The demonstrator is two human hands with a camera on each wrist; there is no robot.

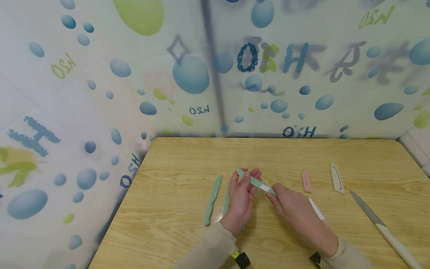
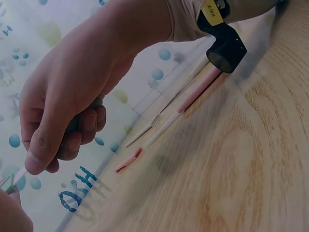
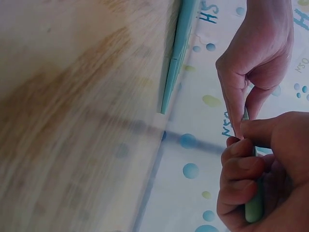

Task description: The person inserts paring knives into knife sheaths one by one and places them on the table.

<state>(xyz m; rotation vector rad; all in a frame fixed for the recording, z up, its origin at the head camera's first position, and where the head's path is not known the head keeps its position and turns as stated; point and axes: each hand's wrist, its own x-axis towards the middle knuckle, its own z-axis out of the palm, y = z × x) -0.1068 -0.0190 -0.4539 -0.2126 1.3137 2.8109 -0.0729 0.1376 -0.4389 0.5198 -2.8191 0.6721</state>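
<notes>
My left hand [image 1: 242,198] pinches a green knife sheath [image 1: 256,182] between thumb and fingers above the table. The right hand [image 1: 291,207] grips the green handle [image 3: 254,205] of a small knife. A short stretch of its white blade [image 1: 265,188] shows between sheath and handle; the remainder is hidden inside the sheath. Left of the hands lies a sheathed green knife [image 1: 212,201]. Another green knife [image 1: 226,203] lies partly hidden behind the left hand and wrist.
On the wooden table [image 1: 161,209], a pink sheath [image 1: 306,181] and a white sheath [image 1: 336,178] lie to the right. A white-bladed knife with a pink handle [image 2: 200,90] is partly covered by the right arm. A bare metal-bladed knife with a white handle [image 1: 396,241] lies far right.
</notes>
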